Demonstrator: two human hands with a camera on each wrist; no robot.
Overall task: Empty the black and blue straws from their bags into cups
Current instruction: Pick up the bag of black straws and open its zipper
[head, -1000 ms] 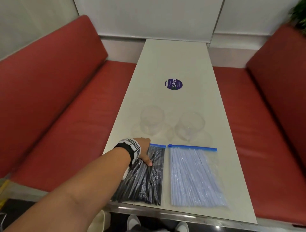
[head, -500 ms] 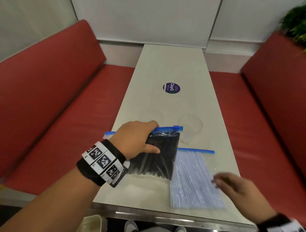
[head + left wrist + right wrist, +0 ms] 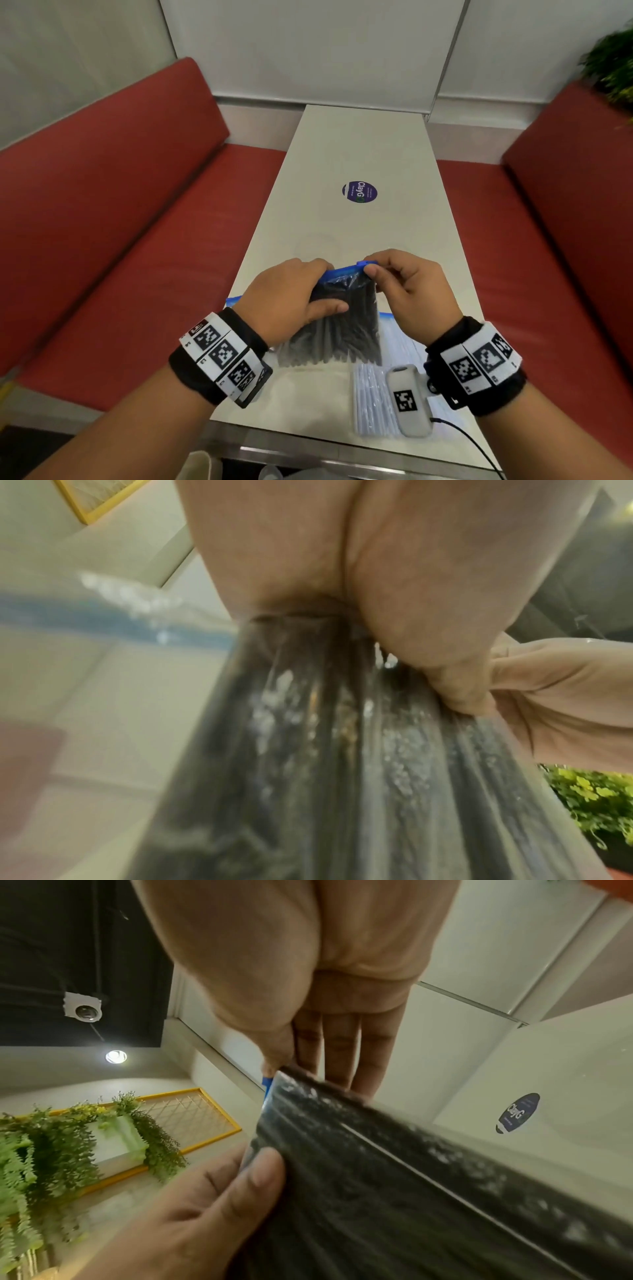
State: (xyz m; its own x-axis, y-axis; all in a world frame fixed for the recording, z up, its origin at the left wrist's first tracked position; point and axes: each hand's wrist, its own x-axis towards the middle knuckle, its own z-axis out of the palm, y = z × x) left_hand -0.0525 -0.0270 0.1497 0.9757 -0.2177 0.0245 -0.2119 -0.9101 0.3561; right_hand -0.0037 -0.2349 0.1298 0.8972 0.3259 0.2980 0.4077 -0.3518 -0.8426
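Observation:
The clear zip bag of black straws (image 3: 346, 325) is lifted off the white table (image 3: 359, 144), its blue zip edge up. My left hand (image 3: 325, 286) grips its upper left part, thumb across the front. My right hand (image 3: 371, 266) pinches the blue slider (image 3: 366, 263) at the bag's top right corner. In the right wrist view, the slider (image 3: 267, 1084) sits at the thumb tip above the bag (image 3: 411, 1177). The left wrist view is filled by the bag (image 3: 342, 750). The bag of blue straws (image 3: 371, 394) lies flat under my right wrist. One clear cup (image 3: 317, 245) shows faintly behind my hands.
A round purple sticker (image 3: 359, 192) marks the middle of the table. Red benches (image 3: 120, 240) run along both long sides. A white tagged device (image 3: 407, 401) hangs at my right wrist over the blue straws. A plant (image 3: 613, 65) stands at the far right.
My left hand picked the black straw bag off the table and raised it. My right hand came in from the lower right and took hold of the slider.

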